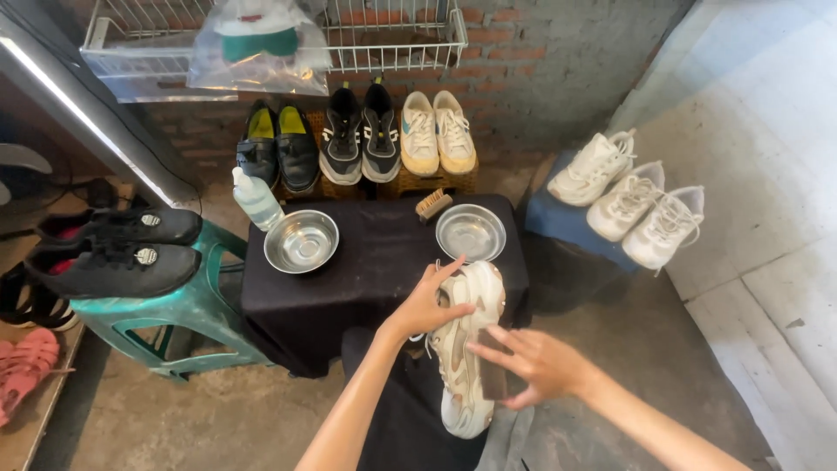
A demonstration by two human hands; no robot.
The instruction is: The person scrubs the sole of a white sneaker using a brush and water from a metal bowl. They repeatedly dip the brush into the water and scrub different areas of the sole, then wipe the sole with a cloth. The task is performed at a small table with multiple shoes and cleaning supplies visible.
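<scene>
I am looking down at a beige sneaker [466,349] that is lying lengthwise at the near edge of a small table draped in black cloth [366,262], with its toe pointing toward me. My left hand [429,301] is gripping the far part of the shoe, around the heel and collar, with the fingers curled over the top and the index finger stretching out along it. My right hand [536,362] is coming in from the right and pressing a dark brown brush [491,371] flat against the right side of the sneaker; the fingers are spreading out over the brush rather than closing into a fist.

Farther off on the black cloth, two round metal bowls are sitting: the left bowl [301,242] and the right bowl [471,233]. I cannot tell what is in them. A clear plastic bottle [256,199] is standing at the far left corner of the table, and a small wooden brush [432,205] is lying at the far edge between the bowls.

Beyond the table, against the brick wall, three pairs are lining up: black shoes with yellow insoles [277,146], black sneakers with white stripes [360,133] and cream sneakers [438,133]. To the right, three white sneakers [628,202] are resting on a blue stand. To the left, a pair of black shoes [118,249] is sitting on a green plastic stool [187,310].
</scene>
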